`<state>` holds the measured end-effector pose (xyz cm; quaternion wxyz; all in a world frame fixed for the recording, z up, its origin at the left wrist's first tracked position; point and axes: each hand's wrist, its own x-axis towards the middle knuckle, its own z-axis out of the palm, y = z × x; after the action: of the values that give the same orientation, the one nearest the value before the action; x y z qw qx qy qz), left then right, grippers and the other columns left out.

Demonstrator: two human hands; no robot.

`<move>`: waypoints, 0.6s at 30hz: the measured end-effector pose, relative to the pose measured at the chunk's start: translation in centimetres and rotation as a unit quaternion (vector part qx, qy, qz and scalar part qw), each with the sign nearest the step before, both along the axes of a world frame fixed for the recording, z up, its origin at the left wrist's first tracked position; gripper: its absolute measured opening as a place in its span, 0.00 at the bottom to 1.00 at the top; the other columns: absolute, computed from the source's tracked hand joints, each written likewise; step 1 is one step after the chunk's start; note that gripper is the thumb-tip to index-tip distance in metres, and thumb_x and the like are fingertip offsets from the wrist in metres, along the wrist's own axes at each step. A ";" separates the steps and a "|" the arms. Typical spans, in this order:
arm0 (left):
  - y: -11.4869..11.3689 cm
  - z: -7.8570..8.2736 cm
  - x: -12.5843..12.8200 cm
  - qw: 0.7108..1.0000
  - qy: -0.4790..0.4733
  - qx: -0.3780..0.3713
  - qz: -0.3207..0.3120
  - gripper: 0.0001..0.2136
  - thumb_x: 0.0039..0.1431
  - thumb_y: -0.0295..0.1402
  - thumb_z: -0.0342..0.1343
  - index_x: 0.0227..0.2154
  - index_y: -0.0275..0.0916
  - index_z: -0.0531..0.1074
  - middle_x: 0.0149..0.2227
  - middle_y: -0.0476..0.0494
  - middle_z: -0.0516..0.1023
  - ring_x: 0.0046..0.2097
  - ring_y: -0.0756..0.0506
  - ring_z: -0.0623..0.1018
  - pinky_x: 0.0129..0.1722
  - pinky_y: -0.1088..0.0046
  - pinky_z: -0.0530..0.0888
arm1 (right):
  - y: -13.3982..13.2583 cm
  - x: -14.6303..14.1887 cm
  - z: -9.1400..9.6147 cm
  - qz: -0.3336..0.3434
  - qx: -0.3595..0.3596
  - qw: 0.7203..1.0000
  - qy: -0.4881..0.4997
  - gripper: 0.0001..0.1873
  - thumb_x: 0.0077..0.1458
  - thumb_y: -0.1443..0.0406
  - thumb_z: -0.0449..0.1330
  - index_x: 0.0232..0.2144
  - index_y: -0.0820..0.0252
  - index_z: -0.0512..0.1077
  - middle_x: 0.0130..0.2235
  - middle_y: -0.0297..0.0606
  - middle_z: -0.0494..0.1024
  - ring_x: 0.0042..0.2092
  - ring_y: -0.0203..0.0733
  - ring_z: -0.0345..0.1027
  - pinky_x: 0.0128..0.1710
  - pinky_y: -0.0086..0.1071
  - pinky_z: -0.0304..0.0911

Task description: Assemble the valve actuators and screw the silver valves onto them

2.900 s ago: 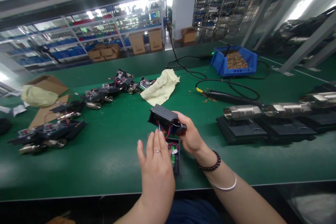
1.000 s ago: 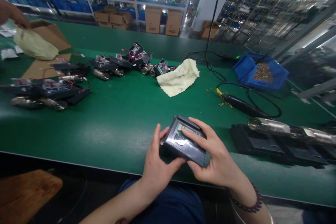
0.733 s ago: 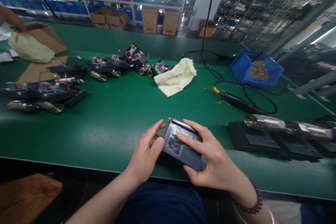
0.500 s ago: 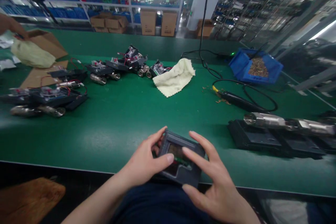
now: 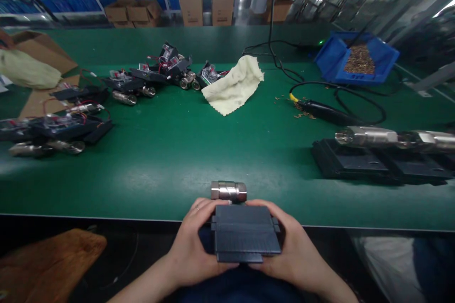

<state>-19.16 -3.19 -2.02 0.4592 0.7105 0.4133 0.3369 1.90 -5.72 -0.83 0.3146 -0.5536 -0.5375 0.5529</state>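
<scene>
Between my two hands, over the front edge of the bench, is a black plastic housing point(image 5: 245, 229) with a ribbed, stepped face turned up. My left hand point(image 5: 194, 246) grips its left side, thumb along the near edge. The opposite side is gripped by my right hand point(image 5: 289, 251) in the same way. A shiny metal pipe fitting point(image 5: 228, 191) shows just beyond the housing and seems joined to it; the joint is mostly hidden by fingers. The housing's underside is out of sight.
Similar black units with metal fittings point(image 5: 384, 156) stand at the right. Opened units with wires point(image 5: 67, 125) lie at the left. A pale yellow cloth point(image 5: 234, 86), a black corded tool point(image 5: 327, 112), loose screws and a blue bin point(image 5: 355, 75) of screws are farther back.
The housing has been turned over: its windowed side faced up before, now its ribbed face does. The metal fitting has come into view. My right hand has closed onto the side.
</scene>
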 end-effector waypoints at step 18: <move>3.5 -1.8 1.2 0.910 0.087 0.405 0.021 0.25 0.52 0.14 0.49 0.51 0.40 0.66 0.45 0.42 0.80 0.48 0.44 0.78 0.50 0.64 0.77 | 3.8 2.0 -3.2 0.030 0.505 0.844 -0.176 0.37 0.45 0.82 0.51 0.57 0.56 0.60 0.52 0.44 0.76 0.57 0.44 0.68 0.59 0.46 0.64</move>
<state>-17.98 0.31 -3.85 0.0870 0.8532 0.2943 0.4218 3.93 -1.89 -4.00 0.4345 -0.3895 -0.8050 0.1074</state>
